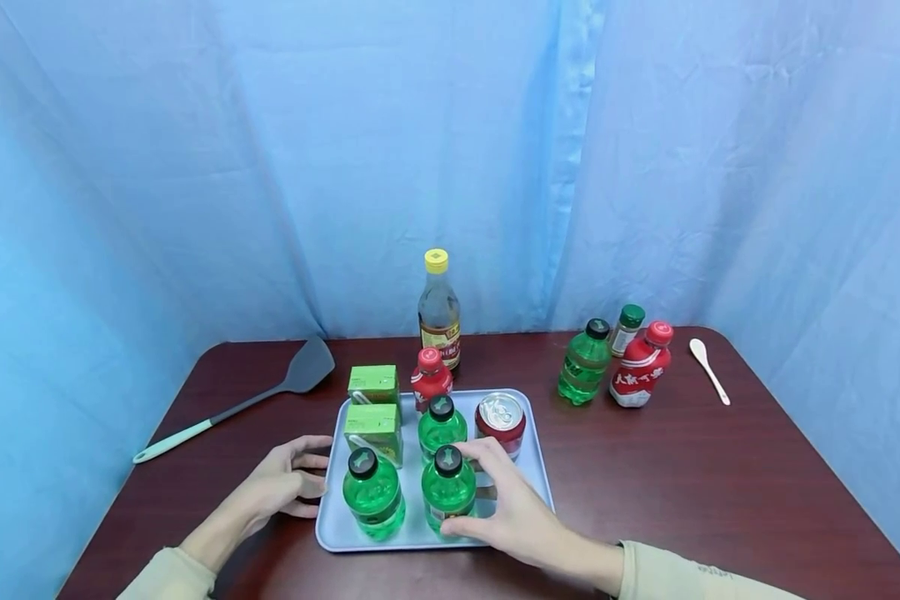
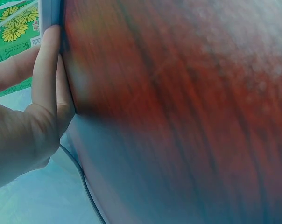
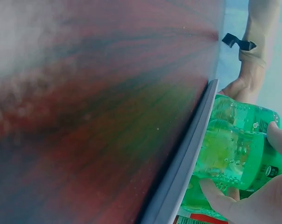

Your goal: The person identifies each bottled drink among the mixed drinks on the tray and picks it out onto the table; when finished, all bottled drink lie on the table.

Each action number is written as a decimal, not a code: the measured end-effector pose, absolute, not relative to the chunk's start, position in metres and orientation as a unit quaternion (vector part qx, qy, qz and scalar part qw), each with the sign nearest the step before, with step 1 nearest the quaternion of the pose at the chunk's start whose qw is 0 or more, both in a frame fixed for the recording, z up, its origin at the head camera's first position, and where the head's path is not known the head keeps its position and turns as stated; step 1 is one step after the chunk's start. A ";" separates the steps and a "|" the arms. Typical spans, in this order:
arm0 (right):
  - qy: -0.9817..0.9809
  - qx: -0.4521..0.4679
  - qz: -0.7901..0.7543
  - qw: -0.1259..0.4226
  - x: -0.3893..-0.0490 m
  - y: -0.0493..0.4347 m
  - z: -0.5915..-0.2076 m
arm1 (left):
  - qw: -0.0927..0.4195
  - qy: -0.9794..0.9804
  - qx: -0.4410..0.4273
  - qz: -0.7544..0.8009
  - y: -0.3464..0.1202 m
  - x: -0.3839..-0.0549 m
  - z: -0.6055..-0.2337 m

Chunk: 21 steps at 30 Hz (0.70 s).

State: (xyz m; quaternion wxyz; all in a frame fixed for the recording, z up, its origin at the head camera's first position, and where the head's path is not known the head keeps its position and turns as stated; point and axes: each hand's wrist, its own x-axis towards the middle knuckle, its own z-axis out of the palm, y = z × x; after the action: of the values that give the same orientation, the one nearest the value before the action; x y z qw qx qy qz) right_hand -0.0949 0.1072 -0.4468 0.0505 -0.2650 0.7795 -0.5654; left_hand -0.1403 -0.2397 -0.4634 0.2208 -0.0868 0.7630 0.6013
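A pale blue tray point(image 1: 412, 542) lies on the table, bearing several drinks. My right hand point(image 1: 521, 508) holds a green soda bottle point(image 1: 448, 492) with a black cap at the tray's front, thumb on the near side and fingers round the far side. In the right wrist view, the held bottle point(image 3: 229, 151) stands close inside the tray rim point(image 3: 187, 163). At the tray's left edge is my left hand point(image 1: 285, 479); its extended fingers point(image 2: 47, 60) touch the rim. Another green soda bottle point(image 1: 375, 500) stands front left, with a third bottle point(image 1: 441, 427) behind the held one.
Also on the tray are two green drink cartons point(image 1: 375, 429), a red bottle point(image 1: 431, 379) and a soda can point(image 1: 501, 421). Behind stands a yellow-capped sauce bottle point(image 1: 440, 308). A spatula point(image 1: 262, 396) lies left; right are a green bottle point(image 1: 585, 367), red bottle point(image 1: 640, 371), green-lidded jar point(image 1: 627, 329) and white spoon point(image 1: 708, 371).
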 end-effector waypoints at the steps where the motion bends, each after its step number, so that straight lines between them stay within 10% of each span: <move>1: 0.779 -0.263 -0.567 0.052 -0.095 0.107 -0.447 | 0.222 0.763 -0.085 0.602 -0.240 -0.140 -0.464; 21: 0.781 -0.261 -0.565 0.050 -0.096 0.108 -0.446 | 0.215 0.763 -0.084 0.603 -0.239 -0.141 -0.463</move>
State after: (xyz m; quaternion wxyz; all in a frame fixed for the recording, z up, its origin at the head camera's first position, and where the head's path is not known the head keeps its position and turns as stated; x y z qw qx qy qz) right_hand -0.0959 0.1082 -0.4458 0.0501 -0.2607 0.7813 -0.5649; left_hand -0.1410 -0.2392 -0.4627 0.2153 -0.0835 0.7634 0.6032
